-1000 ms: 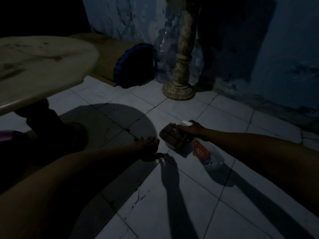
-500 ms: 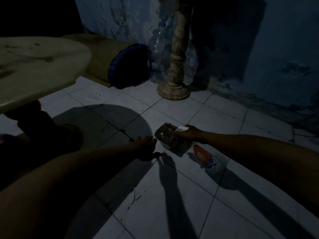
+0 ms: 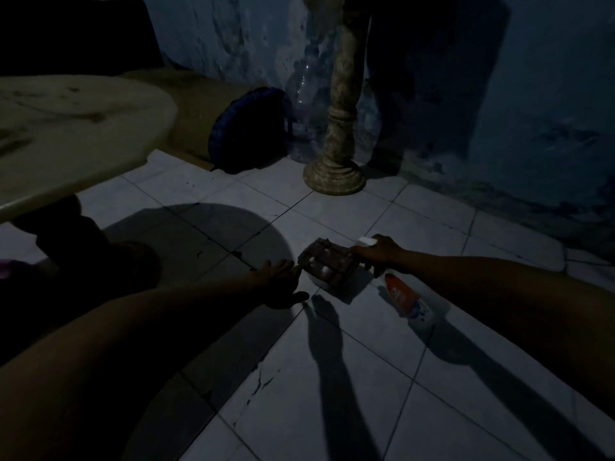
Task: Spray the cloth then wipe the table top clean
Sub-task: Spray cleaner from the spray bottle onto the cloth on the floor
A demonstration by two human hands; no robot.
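A folded dark checked cloth (image 3: 327,264) lies on the tiled floor in the middle of the view. My right hand (image 3: 379,252) grips the white head of a spray bottle (image 3: 409,299), whose white body with an orange label rests on the floor; the nozzle points at the cloth. My left hand (image 3: 283,282) reaches low over the floor, fingers apart, fingertips at the cloth's left edge. The round pale table top (image 3: 76,128) with dark stains is at the upper left.
A stone pedestal column (image 3: 336,161) stands on the floor by the blue wall, with a clear plastic bottle (image 3: 304,104) and a dark blue cushion (image 3: 246,124) beside it. The table's dark base (image 3: 83,247) is at the left. Light tiles stretch in front.
My left hand has moved forward to the cloth's left edge. My right hand stays on the spray bottle's head; the camera view has shifted slightly.
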